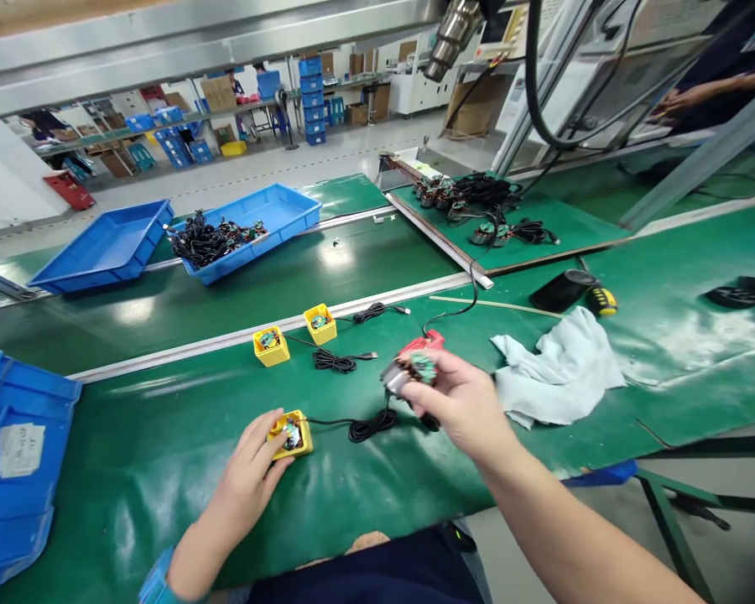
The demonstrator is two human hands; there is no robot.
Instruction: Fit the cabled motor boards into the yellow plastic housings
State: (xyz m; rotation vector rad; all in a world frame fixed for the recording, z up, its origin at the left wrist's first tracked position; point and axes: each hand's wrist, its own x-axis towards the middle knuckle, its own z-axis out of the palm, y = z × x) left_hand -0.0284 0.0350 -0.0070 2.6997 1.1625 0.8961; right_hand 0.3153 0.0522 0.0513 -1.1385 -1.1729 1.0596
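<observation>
The left hand (248,474) lay half curled over a yellow holder (289,434) near the front edge of the green bench (132,512), its fingertips (272,426) resting on the holder's rim beside a small wired circuit board (293,434) seated inside. The right hand (459,403) was raised above the bench, its thumb and fingers closed around a round board with a metal cylinder (408,373). Just beyond it sat a red tool (424,344), partly hidden by the hand. A coiled black cable (371,426) lay between the hands, running from the holder.

Toward the bench's far edge stood two more yellow holders (295,335), each with a board and a cable. A crumpled white cloth (557,369) lay to the right of the right hand. Near the left edge sat a blue bin (13,470). Across a long metal rail, two blue trays (252,226) rested on a second bench, one heaped with wired boards (214,239).
</observation>
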